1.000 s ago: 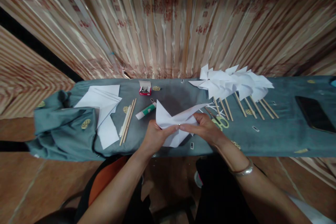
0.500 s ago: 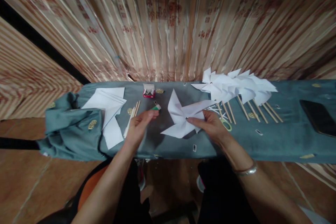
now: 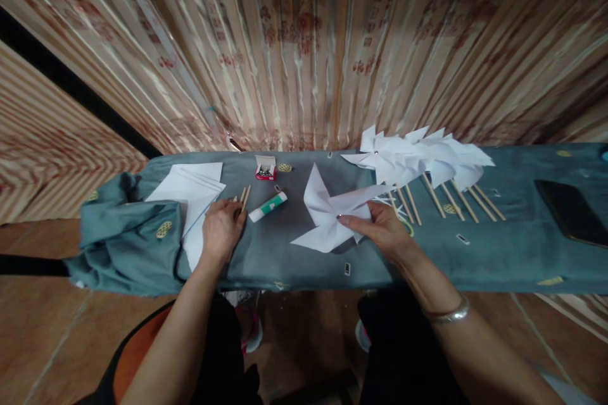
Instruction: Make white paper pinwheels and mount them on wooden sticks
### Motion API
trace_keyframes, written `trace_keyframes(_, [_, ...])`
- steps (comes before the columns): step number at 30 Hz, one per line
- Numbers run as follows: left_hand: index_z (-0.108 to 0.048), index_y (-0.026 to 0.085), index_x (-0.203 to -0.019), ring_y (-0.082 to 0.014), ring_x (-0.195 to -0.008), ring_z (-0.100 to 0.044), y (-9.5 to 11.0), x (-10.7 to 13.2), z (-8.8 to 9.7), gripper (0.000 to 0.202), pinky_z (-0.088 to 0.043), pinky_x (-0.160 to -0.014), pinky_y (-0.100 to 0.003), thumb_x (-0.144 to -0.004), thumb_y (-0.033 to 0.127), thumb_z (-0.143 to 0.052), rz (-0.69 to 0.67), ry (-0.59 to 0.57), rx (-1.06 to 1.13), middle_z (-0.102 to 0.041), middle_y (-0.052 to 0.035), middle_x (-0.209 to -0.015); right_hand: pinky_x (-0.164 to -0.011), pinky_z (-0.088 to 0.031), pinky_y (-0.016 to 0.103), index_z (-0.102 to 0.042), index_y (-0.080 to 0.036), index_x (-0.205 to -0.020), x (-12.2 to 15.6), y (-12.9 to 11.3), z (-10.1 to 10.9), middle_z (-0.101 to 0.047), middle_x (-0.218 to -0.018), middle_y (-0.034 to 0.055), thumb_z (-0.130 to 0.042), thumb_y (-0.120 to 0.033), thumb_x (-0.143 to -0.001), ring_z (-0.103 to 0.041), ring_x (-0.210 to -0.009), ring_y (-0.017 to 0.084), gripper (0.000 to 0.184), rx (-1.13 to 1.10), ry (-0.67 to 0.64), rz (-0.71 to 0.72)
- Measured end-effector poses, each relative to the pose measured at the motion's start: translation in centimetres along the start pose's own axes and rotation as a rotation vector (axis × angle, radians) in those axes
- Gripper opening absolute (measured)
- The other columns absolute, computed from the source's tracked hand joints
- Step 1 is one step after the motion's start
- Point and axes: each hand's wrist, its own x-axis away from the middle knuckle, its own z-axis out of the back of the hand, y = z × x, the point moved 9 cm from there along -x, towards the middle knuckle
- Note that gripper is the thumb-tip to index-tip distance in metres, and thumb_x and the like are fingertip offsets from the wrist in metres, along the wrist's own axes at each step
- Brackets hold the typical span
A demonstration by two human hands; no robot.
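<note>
The right hand point(image 3: 386, 235) holds a folded paper pinwheel point(image 3: 330, 214) at its centre. Its grip is closed on the paper, with the fingertips point(image 3: 342, 219) pressing where the folded points meet. The pinwheel lies low over the middle of the table point(image 3: 498, 247), which is draped in a teal cloth, and its blades spread out to the left of the hand.

The left hand point(image 3: 221, 229) rests palm down on the near ends of a small bundle of wooden sticks point(image 3: 244, 195). The fingers curl over them, but the hand covers the contact, so I cannot tell whether its grip has closed on a stick.

Just right of the sticks lies a glue stick point(image 3: 268, 205) with a green label, and beyond it stands a small open box of pins point(image 3: 265, 168). A stack of white sheets point(image 3: 187, 186) lies beside the left hand. To the right, a row of finished pinwheels point(image 3: 418, 155) on sticks lies fanned out, and what may be scissors point(image 3: 407, 226) peek out from behind the right hand. A dark phone point(image 3: 567, 209) sits well apart at the far right. A bracelet point(image 3: 449, 314) circles the right wrist.
</note>
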Motion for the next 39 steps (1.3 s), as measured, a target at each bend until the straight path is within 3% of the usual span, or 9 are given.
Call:
trace_keyframes(10, [-0.071, 0.017, -0.078, -0.0286, -0.088, -0.061, -0.5, -0.7, 0.4, 0.029, -0.046, -0.082, -0.038, -0.08, 0.032, -0.046, 0.037, 0.021, -0.006, -0.069, -0.0124, -0.085, -0.065, -0.055, 0.031, -0.074, -0.016, -0.084, 0.2, -0.4, -0.2, -0.076, -0.081, 0.005, -0.08, -0.038, -0.063, -0.068, -0.068, 0.02, 0.031, 0.071, -0.022, 0.027])
trace_keyframes(15, [-0.069, 0.017, -0.075, -0.0246, -0.08, -0.065, -2.2, -0.2, 2.4, 0.022, -0.049, -0.076, -0.033, -0.072, 0.035, -0.057, 0.265, 0.109, 0.376, -0.071, -0.0081, -0.086, -0.066, -0.054, 0.031, -0.074, -0.018, -0.09, 0.7, -1.0, -0.8, -0.076, -0.085, 0.0045, -0.077, -0.037, -0.068, -0.068, -0.071, 0.02, 0.029, 0.094, -0.058, 0.053])
trace_keyframes(19, [-0.068, 0.016, -0.078, -0.0171, -0.07, -0.062, 0.3, 1.2, 3.9, 0.025, -0.05, -0.068, -0.026, -0.068, 0.038, -0.066, 0.262, 0.169, 0.844, -0.068, -0.003, -0.077, -0.06, -0.05, 0.026, -0.074, -0.019, -0.087, 2.0, -2.6, -2.2, -0.074, -0.08, 0.0025, -0.072, -0.034, -0.075, -0.065, -0.068, 0.018, 0.02, 0.243, -0.13, 0.101])
trace_keyframes(21, [-0.068, 0.016, -0.075, -0.0135, -0.061, -0.059, 2.8, 1.9, 2.6, 0.023, -0.048, -0.061, -0.024, -0.064, 0.036, -0.072, 0.273, 0.031, 1.112, -0.065, 0.0, -0.07, -0.059, -0.048, 0.025, -0.072, -0.02, -0.081, 2.9, -3.7, -3.4, -0.072, -0.079, 0.0019, -0.07, -0.029, -0.077, -0.063, -0.068, 0.016, 0.01, 0.351, -0.179, 0.172])
trace_keyframes(24, [-0.068, 0.016, -0.071, -0.0096, -0.051, -0.054, 6.2, 3.3, -0.3, 0.025, -0.042, -0.049, -0.019, -0.057, 0.033, -0.08, 0.397, -0.207, 1.446, -0.062, 0.0024, -0.059, -0.07, -0.048, 0.027, -0.069, -0.019, -0.082, 4.7, -5.3, -5.7, -0.07, -0.084, 0.003, -0.063, -0.024, -0.083, -0.063, -0.078, 0.016, 0.007, 0.448, -0.309, 0.353])
trace_keyframes(27, [-0.069, 0.014, -0.067, -0.0083, -0.049, -0.055, 9.1, 4.2, -2.7, 0.031, -0.042, -0.049, -0.017, -0.049, 0.033, -0.086, 0.486, -0.434, 1.601, -0.062, 0.0014, -0.053, -0.077, -0.048, 0.029, -0.066, -0.018, -0.084, 5.9, -5.5, -7.2, -0.07, -0.085, 0.0035, -0.059, -0.021, -0.087, -0.063, -0.083, 0.015, 0.008, 0.479, -0.41, 0.454])
trace_keyframes(30, [-0.07, 0.013, -0.066, -0.0093, -0.049, -0.057, 11.0, 4.9, -4.2, 0.035, -0.043, -0.051, -0.018, -0.045, 0.034, -0.088, 0.516, -0.595, 1.629, -0.065, -0.0017, -0.052, -0.076, -0.048, 0.028, -0.065, -0.018, -0.085, 5.9, -4.9, -7.1, -0.07, -0.085, 0.0036, -0.061, -0.019, -0.087, -0.063, -0.083, 0.015, 0.005, 0.498, -0.409, 0.464])
trace_keyframes(34, [-0.068, 0.013, -0.065, -0.0097, -0.042, -0.054, 12.5, 6.0, -5.5, 0.038, -0.039, -0.044, -0.019, -0.046, 0.039, -0.088, 0.53, -0.725, 1.622, -0.065, -0.0022, -0.05, -0.076, -0.048, 0.028, -0.065, -0.019, -0.085, 5.4, -4.5, -6.2, -0.07, -0.084, 0.0021, -0.062, -0.016, -0.086, -0.063, -0.082, 0.014, 0.004, 0.499, -0.367, 0.482])
trace_keyframes(39, [-0.068, 0.013, -0.063, -0.0081, -0.042, -0.05, 13.7, 6.5, -6.3, 0.034, -0.033, -0.042, -0.018, -0.048, 0.037, -0.087, 0.524, -0.757, 1.648, -0.063, -0.0009, -0.05, -0.074, -0.048, 0.026, -0.065, -0.019, -0.083, 4.8, -3.9, -5.5, -0.069, -0.082, 0.0009, -0.062, -0.011, -0.084, -0.063, -0.08, 0.013, 0.008, 0.517, -0.337, 0.456])
